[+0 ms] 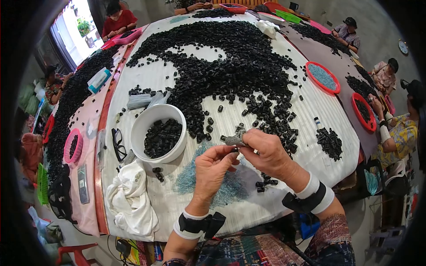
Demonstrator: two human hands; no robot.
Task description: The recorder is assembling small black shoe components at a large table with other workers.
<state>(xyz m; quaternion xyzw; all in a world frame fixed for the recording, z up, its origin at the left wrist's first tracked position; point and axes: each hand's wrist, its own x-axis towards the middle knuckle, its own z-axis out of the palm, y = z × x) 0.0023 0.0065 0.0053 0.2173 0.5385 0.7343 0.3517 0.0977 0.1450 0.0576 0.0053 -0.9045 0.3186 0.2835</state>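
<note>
At a wide worktop (306,128) draped in pale cloth, I hold both hands close together above a spill of fine blue bits (191,177). The fingers of my left hand (211,168) pinch a small black piece (234,150) at the tips of thumb and forefinger. Just beside it, my right hand (268,150) grips a grey, fabric-like item (238,138), its fingers pressed together; what the item is exactly, I cannot tell. White bands with black straps circle both my wrists.

Beyond my hands sprawls a broad heap of black pieces (239,53), its loose edge trailing down near my right hand, with a smaller cluster (329,145) farther right. To my left stands a white tub (178,151) partly filled with more of them, dark-framed glasses (118,145) beside it and a crumpled white cloth (133,199) below. A red tray (333,91) of blue bits sits at upper right. Around the room, co-workers sit at the tables, one in a red top (120,22), another in a yellow patterned shirt (401,142).
</note>
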